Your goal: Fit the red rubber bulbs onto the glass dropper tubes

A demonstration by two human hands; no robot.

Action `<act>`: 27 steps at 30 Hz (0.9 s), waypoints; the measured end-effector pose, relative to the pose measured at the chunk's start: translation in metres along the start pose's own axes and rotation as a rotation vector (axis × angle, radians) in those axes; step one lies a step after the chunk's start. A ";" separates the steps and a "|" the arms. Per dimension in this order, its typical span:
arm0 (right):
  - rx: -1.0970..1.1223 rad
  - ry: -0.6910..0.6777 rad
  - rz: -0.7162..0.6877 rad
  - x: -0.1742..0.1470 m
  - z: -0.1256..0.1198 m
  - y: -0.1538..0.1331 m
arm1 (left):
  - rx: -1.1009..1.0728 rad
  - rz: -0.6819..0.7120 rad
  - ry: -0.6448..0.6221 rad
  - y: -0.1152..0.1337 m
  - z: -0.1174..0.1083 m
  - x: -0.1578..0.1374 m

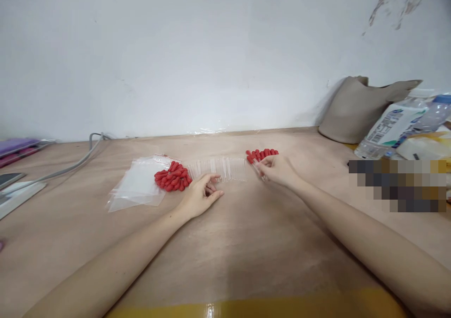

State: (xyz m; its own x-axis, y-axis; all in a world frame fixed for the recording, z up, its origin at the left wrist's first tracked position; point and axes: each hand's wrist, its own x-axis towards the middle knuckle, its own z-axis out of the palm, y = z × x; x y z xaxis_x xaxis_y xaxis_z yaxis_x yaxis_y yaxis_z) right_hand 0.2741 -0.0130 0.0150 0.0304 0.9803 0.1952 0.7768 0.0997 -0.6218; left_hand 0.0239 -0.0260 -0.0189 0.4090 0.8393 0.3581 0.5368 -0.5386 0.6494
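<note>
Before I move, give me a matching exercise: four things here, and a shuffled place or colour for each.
1. Bags
2. Sticks
3. Cable
4. Right hand

A. Grey
B. At the red row
C. Just left of the red pile
D. Side by side between red pile and red row

Pairs: 1-C, 2-D, 3-A, 4-B

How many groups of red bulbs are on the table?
2: a red pile beside the left hand, and a red row beside the right hand, which may hide some bulbs.
</note>
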 end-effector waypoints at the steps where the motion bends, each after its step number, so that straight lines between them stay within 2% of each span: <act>1: -0.034 0.054 0.071 0.007 -0.003 0.005 | 0.015 0.017 -0.013 0.001 0.000 0.000; 4: -0.158 0.148 0.222 0.020 -0.007 0.017 | 0.052 0.049 -0.034 0.005 -0.001 0.000; 7: -0.233 0.160 0.274 0.026 -0.003 0.021 | 0.064 0.054 -0.046 0.006 -0.001 0.001; 13: -0.304 0.087 0.230 0.030 0.011 0.020 | 0.065 0.060 -0.061 0.005 -0.002 0.000; 19: -0.367 0.013 0.184 0.027 0.009 0.017 | 0.071 0.074 -0.062 0.006 -0.002 0.001; 27: -0.405 0.026 0.154 0.022 0.008 0.014 | 0.092 0.076 -0.067 0.009 -0.002 0.000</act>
State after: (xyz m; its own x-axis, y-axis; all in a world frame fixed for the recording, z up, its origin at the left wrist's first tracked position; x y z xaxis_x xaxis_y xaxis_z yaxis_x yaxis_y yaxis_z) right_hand 0.2807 0.0115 0.0046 0.1777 0.9732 0.1459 0.9459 -0.1281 -0.2981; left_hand 0.0272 -0.0302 -0.0117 0.4978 0.7909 0.3560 0.5664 -0.6073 0.5572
